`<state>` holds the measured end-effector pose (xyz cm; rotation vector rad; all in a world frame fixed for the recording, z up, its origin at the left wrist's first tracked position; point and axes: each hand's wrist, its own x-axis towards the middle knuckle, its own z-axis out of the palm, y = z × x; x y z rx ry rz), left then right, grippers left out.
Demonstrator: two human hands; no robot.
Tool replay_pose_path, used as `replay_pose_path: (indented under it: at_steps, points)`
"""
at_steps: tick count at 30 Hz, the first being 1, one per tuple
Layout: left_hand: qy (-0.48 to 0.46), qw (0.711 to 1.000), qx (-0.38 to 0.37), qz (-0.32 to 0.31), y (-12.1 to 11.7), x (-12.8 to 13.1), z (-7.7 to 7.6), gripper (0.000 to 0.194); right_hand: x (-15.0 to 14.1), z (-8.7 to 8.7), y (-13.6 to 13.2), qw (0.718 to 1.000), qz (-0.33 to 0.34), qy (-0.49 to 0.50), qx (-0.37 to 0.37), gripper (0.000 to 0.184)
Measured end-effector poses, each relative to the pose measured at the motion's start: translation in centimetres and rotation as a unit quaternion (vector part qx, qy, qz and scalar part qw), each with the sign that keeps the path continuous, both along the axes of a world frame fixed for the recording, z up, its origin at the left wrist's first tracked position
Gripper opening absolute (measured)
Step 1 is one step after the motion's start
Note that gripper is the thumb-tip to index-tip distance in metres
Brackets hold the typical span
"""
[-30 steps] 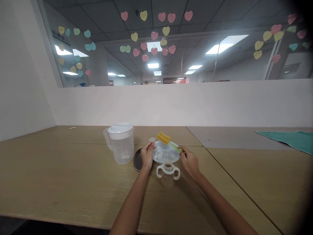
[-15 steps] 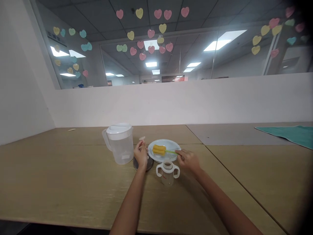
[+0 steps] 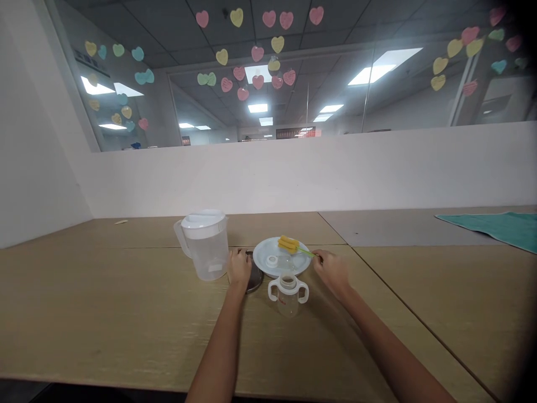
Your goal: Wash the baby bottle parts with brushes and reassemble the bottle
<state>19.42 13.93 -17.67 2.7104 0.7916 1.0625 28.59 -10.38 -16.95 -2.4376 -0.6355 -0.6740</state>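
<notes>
My right hand [image 3: 333, 272] grips the green handle of a bottle brush, whose yellow sponge head [image 3: 288, 244] is over the far side of a pale blue plate [image 3: 260, 264]. A white ring-shaped part [image 3: 272, 261] and a clear dome-like piece [image 3: 287, 262] lie on the plate. My left hand [image 3: 239, 268] is lowered, fingers curled, at the left side of a dark round dish [image 3: 255, 278]; whatever its fingers hold is hidden. Between my forearms stands an uncapped clear baby bottle [image 3: 287, 305] with two white handles.
A translucent lidded pitcher [image 3: 207, 249] stands just left of my left hand. At the far right lies a green cloth [image 3: 495, 226]. A small pale scrap [image 3: 121, 221] is at the back left. Beyond the wooden table [image 3: 126, 313] rises a white wall [image 3: 268, 182].
My left hand has come down to the dark dish; the small pale piece it held up is out of sight. The brush has moved right and away, uncovering the white ring on the plate.
</notes>
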Motion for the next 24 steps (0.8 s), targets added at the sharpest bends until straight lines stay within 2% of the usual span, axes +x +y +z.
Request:
replay_pose_path:
  at_steps: [2,4,6,8,11,15,24]
  points:
    - [-0.024,0.998,0.030,-0.055,-0.9,0.1,0.6,0.026,0.0,0.1,-0.1,1.000,-0.001,-0.005,0.012,0.032]
    - [-0.037,0.989,0.049,-0.134,-2.0,0.3,1.0,0.025,0.1,0.0,-0.1,1.000,-0.002,-0.008,0.020,0.032]
    - [-0.021,0.978,0.051,-0.201,-3.3,0.6,1.1,0.024,0.1,0.0,-0.1,1.000,-0.003,-0.009,0.022,0.032]
    - [0.017,0.971,0.041,-0.237,-4.2,0.9,1.0,0.024,0.1,-0.1,-0.1,1.000,-0.003,-0.005,0.019,0.032]
    - [0.067,0.964,0.012,-0.257,-4.8,1.1,0.7,0.028,0.1,-0.2,0.0,1.000,-0.006,0.006,0.011,0.031]
    - [0.100,0.958,-0.028,-0.267,-4.4,1.2,0.7,0.033,0.1,-0.2,0.0,1.000,-0.008,0.013,0.001,0.031]
    - [0.145,0.945,-0.043,-0.291,-4.0,1.4,1.2,0.027,-0.3,-0.4,0.3,0.999,-0.011,0.020,-0.024,0.029]
